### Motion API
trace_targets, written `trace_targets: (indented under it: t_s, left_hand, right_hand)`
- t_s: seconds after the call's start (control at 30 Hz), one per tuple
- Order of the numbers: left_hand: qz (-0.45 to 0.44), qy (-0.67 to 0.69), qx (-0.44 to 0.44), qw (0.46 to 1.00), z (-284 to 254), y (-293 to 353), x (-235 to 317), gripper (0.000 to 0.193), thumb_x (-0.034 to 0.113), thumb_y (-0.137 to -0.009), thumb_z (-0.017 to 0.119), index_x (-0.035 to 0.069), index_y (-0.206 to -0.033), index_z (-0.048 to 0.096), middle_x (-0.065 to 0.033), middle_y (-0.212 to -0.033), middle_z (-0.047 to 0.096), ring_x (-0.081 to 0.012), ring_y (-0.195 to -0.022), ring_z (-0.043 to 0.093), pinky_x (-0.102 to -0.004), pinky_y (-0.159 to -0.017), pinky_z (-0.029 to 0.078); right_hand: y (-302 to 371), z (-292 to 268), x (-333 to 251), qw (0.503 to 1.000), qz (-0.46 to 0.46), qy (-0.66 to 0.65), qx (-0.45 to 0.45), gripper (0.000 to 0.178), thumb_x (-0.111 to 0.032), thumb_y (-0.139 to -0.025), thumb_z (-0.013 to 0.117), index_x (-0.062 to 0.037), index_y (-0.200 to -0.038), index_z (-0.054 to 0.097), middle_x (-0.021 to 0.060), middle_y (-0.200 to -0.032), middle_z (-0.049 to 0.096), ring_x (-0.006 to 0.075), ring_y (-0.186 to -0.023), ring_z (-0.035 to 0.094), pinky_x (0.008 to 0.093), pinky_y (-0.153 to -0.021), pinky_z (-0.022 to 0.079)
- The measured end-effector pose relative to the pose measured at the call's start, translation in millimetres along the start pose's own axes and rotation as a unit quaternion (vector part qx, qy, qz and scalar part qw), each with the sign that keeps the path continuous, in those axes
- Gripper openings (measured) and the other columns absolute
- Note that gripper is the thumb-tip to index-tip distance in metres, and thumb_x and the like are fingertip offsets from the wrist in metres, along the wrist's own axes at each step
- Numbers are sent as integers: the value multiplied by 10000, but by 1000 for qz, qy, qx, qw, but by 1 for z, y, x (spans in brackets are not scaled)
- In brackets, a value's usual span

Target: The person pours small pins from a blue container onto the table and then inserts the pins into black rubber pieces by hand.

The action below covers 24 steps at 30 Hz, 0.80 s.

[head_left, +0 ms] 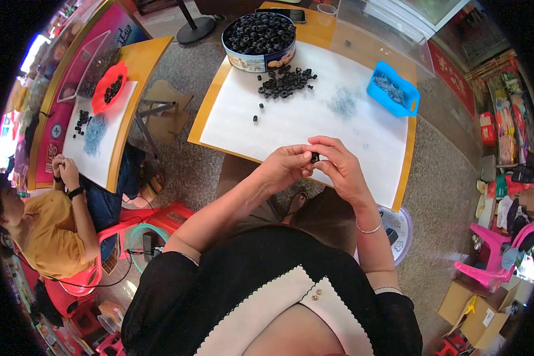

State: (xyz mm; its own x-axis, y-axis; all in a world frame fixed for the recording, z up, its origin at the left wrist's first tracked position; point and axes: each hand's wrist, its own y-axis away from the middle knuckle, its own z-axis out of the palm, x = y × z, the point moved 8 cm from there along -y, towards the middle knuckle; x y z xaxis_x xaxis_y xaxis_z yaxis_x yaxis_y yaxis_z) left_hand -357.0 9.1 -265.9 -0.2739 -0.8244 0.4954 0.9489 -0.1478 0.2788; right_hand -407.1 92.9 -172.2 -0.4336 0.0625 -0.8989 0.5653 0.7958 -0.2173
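Above the near edge of the white-covered table (291,124), my two hands meet at a small black cylindrical part (315,158). My left hand (286,166) pinches it between thumb and fingers. The right hand (340,166) also closes on it with thumb and fingertips, partly hiding it. Farther off lies a loose pile of black hollow parts (282,86), with a couple apart from it. Behind the pile stands a round tin (260,63) heaped with the same parts. A patch of tiny blue-grey pieces (342,102) is spread to the right.
A blue tray (410,107) at the right edge holds more blue-grey pieces. A phone (291,15) lies beyond the tin. At left, a person (59,231) sits at another table (124,133) with a red dish (101,102) and similar parts. A pink stool (489,255) stands far right.
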Motion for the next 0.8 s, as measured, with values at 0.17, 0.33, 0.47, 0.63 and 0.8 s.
trace_targets:
  t_s: [0.17,0.33,0.47,0.63,0.8]
  left_hand:
    - [24,-37,0,999,4,-1,2,163,127,-902,597,13,-1018,612,-16,-833,581,-97,-704,504,-229,-662,440]
    - [20,-129,27,991,6,3,1,176,146,-906,598,6,-1012,617,0,-810,570,-79,-698,488,-215,-648,421]
    - [9,-202,-4,979,8,4,6,181,165,-908,600,12,-1002,623,9,-790,573,-71,-687,492,-208,-635,412]
    - [-13,-123,-7,992,9,2,-2,169,194,-904,610,36,-963,623,11,-774,577,-69,-681,505,-209,-621,408]
    - [-12,-60,-15,998,9,2,-10,173,212,-905,611,49,-958,624,13,-776,578,-66,-679,502,-205,-617,407]
  right_hand:
    - [2,1,-2,1000,-12,-1,12,307,47,-798,559,-34,-1090,605,96,-1128,590,230,-1045,563,299,-851,474]
    - [8,-1,3,999,-30,30,16,294,30,-797,573,-37,-1082,597,105,-1115,593,259,-1039,563,318,-858,478]
    - [9,0,-2,999,-40,35,2,296,12,-810,560,-29,-1103,585,116,-1144,577,265,-1062,549,328,-881,468]
    - [11,3,-5,1000,-20,20,-3,308,13,-818,531,-20,-1122,569,125,-1165,559,273,-1080,538,334,-889,463]
    - [16,1,-4,998,5,25,53,294,30,-810,507,-10,-1094,570,126,-1133,562,272,-1050,545,328,-884,461]
